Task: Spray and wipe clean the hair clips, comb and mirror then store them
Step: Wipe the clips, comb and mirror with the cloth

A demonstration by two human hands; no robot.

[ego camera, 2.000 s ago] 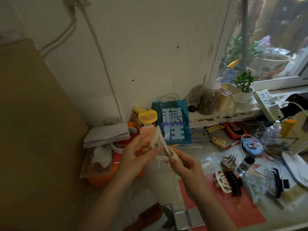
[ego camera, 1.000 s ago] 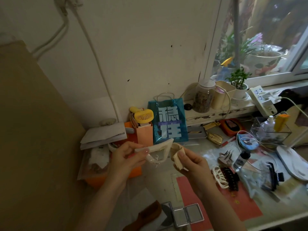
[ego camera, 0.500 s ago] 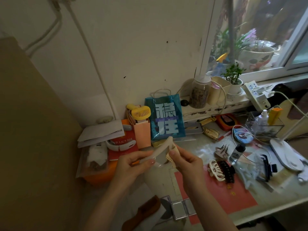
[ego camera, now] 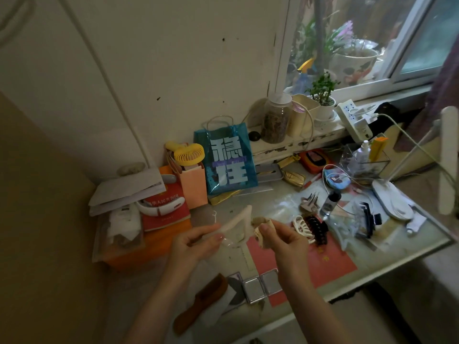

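Left hand: your left hand (ego camera: 196, 240) is up over the counter (ego camera: 387, 254), and its fingers (ego camera: 215, 237) pinch one end of a cream hair clip (ego camera: 237, 223).
Right hand: your right hand (ego camera: 285, 238) is just beside the left one, and its fingers curl round a small tan cloth (ego camera: 263, 232) that touches the clip.
Cream hair clip: it is held up in the air between your two hands, above the middle of the counter.
White clip: a white claw clip (ego camera: 301, 228) lies on the counter at 3 o'clock from your right hand, close by.
Dark clip: a dark brown claw clip (ego camera: 318, 229) lies touching the white one, on its far side from you.
Black clip: a black clip (ego camera: 367, 219) lies further out at 3 o'clock, on some clear plastic.
Small clip: a small pale clip (ego camera: 309, 202) sits at 2 o'clock from your right hand.
Spray bottle: a small clear bottle with a black cap (ego camera: 329, 203) stands just beside the small clip.
Comb: a brown comb (ego camera: 201, 302) lies at 6 o'clock from your left hand, near the counter's front edge.
Mirror: a little folding mirror (ego camera: 260, 285) lies open at 6 o'clock from your hands, beside the comb and partly on a red mat (ego camera: 330, 264).
Back of counter: a blue bag (ego camera: 226, 157) and a yellow fan (ego camera: 188, 151) stand at 12 o'clock, by the wall.
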